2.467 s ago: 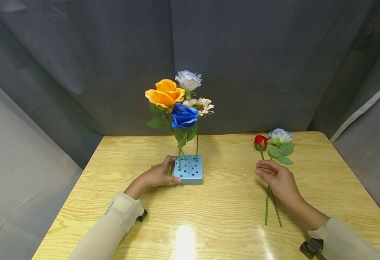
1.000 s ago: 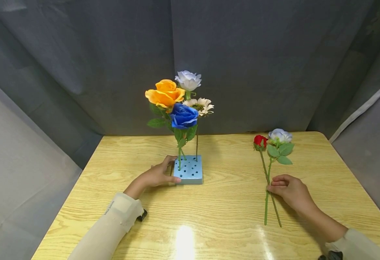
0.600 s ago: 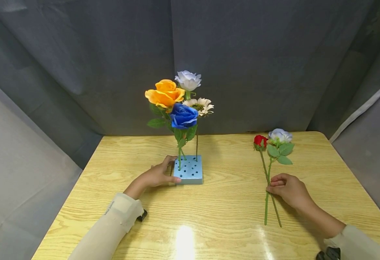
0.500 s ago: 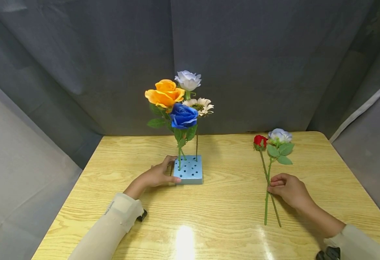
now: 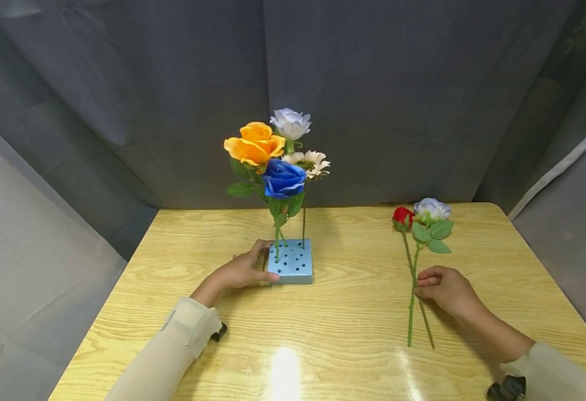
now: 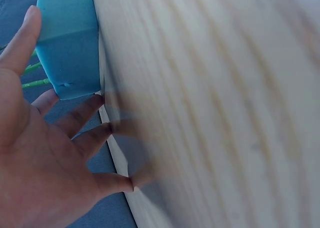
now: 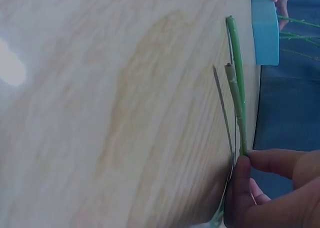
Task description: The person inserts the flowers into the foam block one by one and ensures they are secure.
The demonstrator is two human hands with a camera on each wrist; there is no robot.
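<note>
My left hand holds the left side of a light blue foam block pierced with several holes, its thumb at the front edge and fingers toward the back. In the left wrist view the thumb lies against the block's top. An orange rose, a blue rose, a pale lavender rose and a cream daisy-like flower stand upright in it. At right, my right hand pinches the stem of a red rose between thumb and fingers. That stem crosses a second pale lavender rose lying on the table.
The wooden table carries everything; its back edge meets a dark grey curtain. Lighter grey cloth hangs at the left side.
My right hand has drawn back along the stems toward their crossing and now pinches the red rose's stem. The red rose has shifted slightly. My left hand and the block keep their place.
</note>
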